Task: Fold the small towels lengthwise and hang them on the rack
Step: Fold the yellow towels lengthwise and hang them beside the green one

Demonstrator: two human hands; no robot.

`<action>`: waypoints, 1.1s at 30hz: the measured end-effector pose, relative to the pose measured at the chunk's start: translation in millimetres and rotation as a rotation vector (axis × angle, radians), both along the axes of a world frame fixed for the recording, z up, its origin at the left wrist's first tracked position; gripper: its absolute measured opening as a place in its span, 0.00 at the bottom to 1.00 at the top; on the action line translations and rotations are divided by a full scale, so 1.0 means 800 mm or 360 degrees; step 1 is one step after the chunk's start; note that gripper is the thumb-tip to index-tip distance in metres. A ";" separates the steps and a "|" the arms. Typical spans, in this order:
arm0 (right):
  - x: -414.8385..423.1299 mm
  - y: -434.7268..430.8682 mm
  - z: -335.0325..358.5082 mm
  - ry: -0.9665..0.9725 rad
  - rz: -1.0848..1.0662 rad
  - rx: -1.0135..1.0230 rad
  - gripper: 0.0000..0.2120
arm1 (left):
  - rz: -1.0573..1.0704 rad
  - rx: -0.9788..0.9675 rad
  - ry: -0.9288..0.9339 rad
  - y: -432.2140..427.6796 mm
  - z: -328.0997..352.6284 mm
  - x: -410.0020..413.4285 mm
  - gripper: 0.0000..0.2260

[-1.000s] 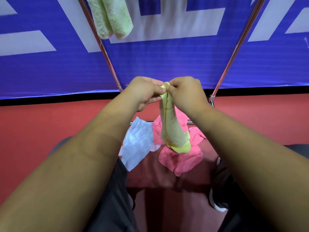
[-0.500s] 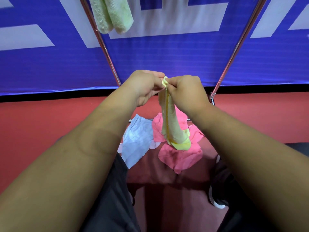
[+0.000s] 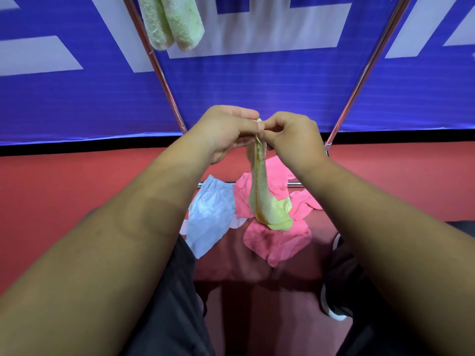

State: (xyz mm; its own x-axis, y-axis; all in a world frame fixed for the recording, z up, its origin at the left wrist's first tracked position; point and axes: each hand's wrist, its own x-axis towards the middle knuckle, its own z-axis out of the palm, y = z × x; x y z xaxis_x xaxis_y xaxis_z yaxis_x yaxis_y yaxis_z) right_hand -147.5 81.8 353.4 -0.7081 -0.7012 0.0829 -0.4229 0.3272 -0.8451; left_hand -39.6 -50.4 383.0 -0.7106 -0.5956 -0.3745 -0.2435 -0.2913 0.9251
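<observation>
Both hands up front! Your left hand (image 3: 226,129) and right hand (image 3: 293,136) pinch the top of the yellow towel (image 3: 262,196), which dangles narrow above the pink towels (image 3: 277,240) and pale blue towel (image 3: 210,214) on the floor (image 3: 77,188). Far left, a green towel (image 3: 172,21) hangs on the rack (image 3: 166,86).

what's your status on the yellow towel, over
Left hand and right hand pinch yellow towel top. Hangs narrow, not on rack. Nothing seen in the way.
</observation>
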 end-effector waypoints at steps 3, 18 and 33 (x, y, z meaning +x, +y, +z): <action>0.000 -0.001 -0.004 -0.0108 -0.0033 -0.0017 0.03 | -0.0036 -0.0084 -0.0018 0.001 -0.002 -0.002 0.19; -0.026 0.006 0.021 -0.0322 0.0328 0.0402 0.20 | -0.0515 -0.0771 -0.0071 0.004 0.029 0.011 0.17; -0.033 0.010 0.051 0.0196 0.0099 0.0467 0.07 | 0.0178 -0.0793 0.0115 -0.030 0.039 0.028 0.14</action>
